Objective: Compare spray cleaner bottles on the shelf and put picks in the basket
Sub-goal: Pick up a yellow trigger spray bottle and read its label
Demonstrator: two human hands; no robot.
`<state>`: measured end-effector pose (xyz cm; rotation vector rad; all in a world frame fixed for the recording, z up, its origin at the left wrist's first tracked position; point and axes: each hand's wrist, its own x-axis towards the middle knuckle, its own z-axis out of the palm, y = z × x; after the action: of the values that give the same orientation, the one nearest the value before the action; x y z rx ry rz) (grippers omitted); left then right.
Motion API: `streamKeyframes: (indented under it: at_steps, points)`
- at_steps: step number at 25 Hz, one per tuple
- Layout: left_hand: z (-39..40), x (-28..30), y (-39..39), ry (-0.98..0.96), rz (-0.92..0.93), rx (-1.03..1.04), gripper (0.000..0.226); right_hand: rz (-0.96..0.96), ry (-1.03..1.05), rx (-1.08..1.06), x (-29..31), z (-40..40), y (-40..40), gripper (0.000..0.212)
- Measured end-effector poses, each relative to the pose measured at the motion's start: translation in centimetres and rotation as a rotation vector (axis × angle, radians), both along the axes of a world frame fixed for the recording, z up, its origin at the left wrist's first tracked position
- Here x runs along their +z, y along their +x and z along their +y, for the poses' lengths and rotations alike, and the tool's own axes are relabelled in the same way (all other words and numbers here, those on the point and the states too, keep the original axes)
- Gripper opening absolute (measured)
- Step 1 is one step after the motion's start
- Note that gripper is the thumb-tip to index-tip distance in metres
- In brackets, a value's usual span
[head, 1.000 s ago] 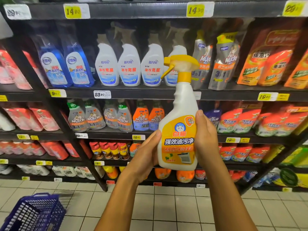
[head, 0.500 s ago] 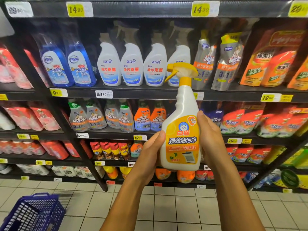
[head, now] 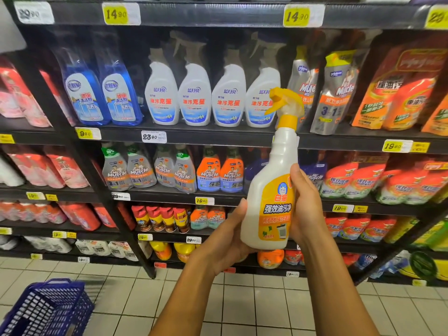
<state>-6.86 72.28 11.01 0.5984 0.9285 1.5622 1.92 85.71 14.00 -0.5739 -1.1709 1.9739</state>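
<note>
— Two hands hold one thing?
— Yes. The left hand [head: 225, 241] curls round the lower left side of the white spray bottle [head: 269, 204], and the right hand [head: 306, 207] wraps its right side, thumb up along the orange label. The bottle is upright, a little tilted, in the air before the shelves.
— And the basket?
— The blue basket [head: 46, 309] stands low on the left, on the tiled floor [head: 254, 304], well apart from the bottle.
— Behind?
— Four white spray bottles [head: 211, 95] stand in a row on the black shelf [head: 218, 137], beside two blue bottles [head: 101, 95].
</note>
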Motion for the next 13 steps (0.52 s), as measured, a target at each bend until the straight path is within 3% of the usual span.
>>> streamKeyframes:
  at_steps: [3,7,10,13]
  points:
    - [0.2,0.0,0.4,-0.005,-0.025,-0.044,0.085,-0.019,0.070,-0.010,0.1,-0.1,0.1,0.029]
    - [0.4,-0.1,0.8,0.005,0.043,-0.004,0.061,-0.132,0.266,-0.001,0.9,-0.4,0.4,0.028]
    - [0.8,-0.4,1.3,-0.037,0.183,0.008,0.055,-0.213,0.455,0.135,2.1,-0.7,0.7,0.021]
    - [1.1,-1.1,1.3,-0.066,0.256,0.020,0.065,-0.228,0.494,0.258,2.0,-0.6,0.9,0.035]
